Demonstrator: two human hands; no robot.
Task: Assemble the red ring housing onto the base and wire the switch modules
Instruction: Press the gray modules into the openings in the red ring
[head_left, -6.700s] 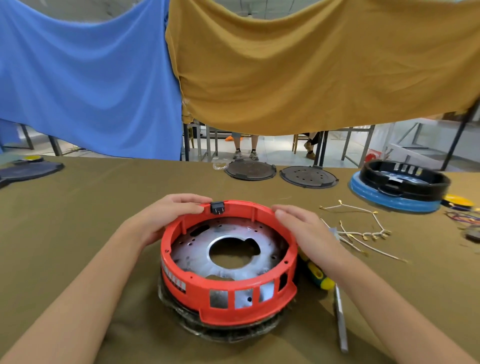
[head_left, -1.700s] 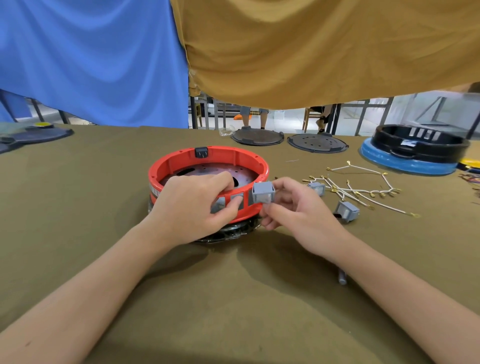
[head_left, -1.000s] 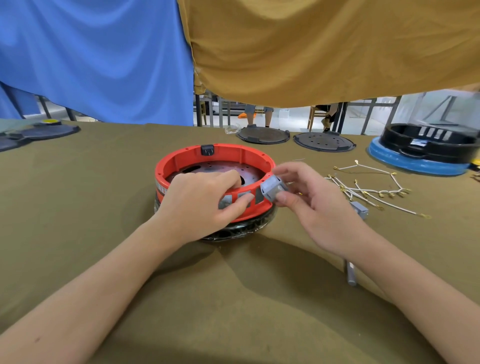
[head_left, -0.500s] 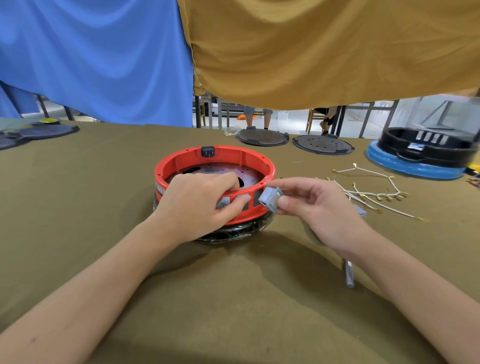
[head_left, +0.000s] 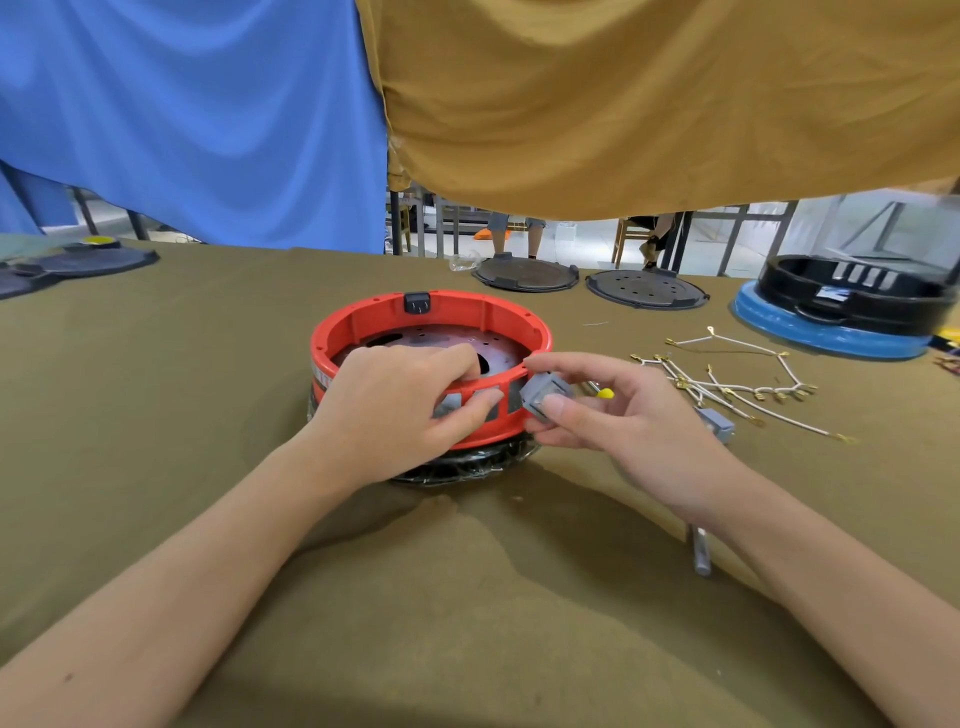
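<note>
Switch module (head_left: 544, 396) pinched in right hand (head_left: 618, 415), just right of the red ring housing (head_left: 431, 332) slot; left hand (head_left: 395, 405) grips the rim.

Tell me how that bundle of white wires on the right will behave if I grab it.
The white wires lie in loose curves, so they will probably flop and sag. They cross each other and may lift as a tangle. Their thin strands look light, and the small metal ends could snag the cloth.
</note>
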